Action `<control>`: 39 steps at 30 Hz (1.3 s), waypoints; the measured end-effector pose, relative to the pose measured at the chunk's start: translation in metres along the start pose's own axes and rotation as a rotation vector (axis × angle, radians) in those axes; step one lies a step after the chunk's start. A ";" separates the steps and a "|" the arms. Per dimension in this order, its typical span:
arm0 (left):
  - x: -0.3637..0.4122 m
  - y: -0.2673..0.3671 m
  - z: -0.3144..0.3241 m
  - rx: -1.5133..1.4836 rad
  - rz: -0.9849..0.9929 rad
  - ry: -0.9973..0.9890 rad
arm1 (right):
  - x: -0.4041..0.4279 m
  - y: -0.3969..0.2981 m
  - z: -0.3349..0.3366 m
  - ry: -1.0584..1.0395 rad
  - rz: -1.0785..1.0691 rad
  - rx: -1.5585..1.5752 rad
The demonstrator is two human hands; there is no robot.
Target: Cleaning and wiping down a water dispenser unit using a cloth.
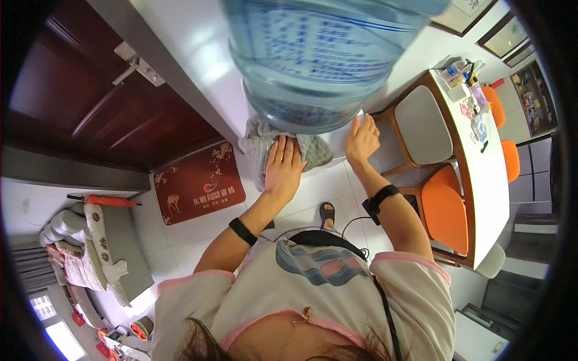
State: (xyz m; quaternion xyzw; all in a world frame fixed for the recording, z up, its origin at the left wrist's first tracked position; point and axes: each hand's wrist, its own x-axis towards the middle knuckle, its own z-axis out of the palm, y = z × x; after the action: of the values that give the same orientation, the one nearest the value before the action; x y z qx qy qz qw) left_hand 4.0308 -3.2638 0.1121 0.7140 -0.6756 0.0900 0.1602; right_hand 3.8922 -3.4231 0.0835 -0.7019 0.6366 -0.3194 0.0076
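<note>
A large blue-tinted water-dispenser bottle (311,67) bearing writing stands in front of me, on top of a white appliance that looks like a water dispenser (337,137). Just below the bottle, my left hand (284,169) presses flat on a bunched grey checked cloth (316,151), fingers extended. The cloth drapes over the front edge of the white top. My right hand (363,140) is at the right side of that top, close to the bottle's base, with no object seen in it. Its fingertips' contact with the edge is unclear.
To the right, grey-white (424,126) and orange (445,216) chairs stand by a white table (492,194) holding bottles and small items. A red doormat (198,189) lies before a dark red door (90,90). Behind left is a sofa (81,261). A cable (350,222) hangs near my waist.
</note>
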 end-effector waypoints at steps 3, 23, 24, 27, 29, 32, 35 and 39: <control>0.001 0.017 0.010 0.088 -0.003 -0.024 | -0.006 0.010 0.003 -0.076 -0.046 0.183; 0.079 0.109 0.008 -0.546 -0.181 -0.037 | 0.013 0.030 -0.040 -0.892 -0.219 1.162; 0.068 0.104 -0.004 -0.494 -0.166 -0.014 | 0.011 0.030 -0.027 -0.866 -0.226 1.193; 0.034 0.068 -0.015 -0.200 -0.112 0.142 | 0.019 0.026 -0.001 -0.808 -0.297 1.169; 0.013 0.038 -0.010 -0.157 -0.208 0.152 | 0.034 0.013 0.016 -0.803 -0.363 1.122; 0.010 0.027 0.004 0.077 -0.326 0.176 | 0.061 -0.005 0.050 -0.968 -0.217 1.124; 0.025 0.038 0.011 0.251 -0.383 0.161 | 0.091 -0.026 0.093 -0.831 -0.210 1.044; 0.026 0.040 0.012 0.315 -0.367 0.218 | 0.136 -0.045 0.097 -0.901 -0.136 1.005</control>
State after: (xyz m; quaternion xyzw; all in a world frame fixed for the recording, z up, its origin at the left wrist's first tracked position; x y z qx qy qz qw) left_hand 3.9921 -3.2941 0.1143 0.8267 -0.4913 0.2399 0.1326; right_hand 3.9750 -3.5755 0.0850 -0.7162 0.2999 -0.2528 0.5773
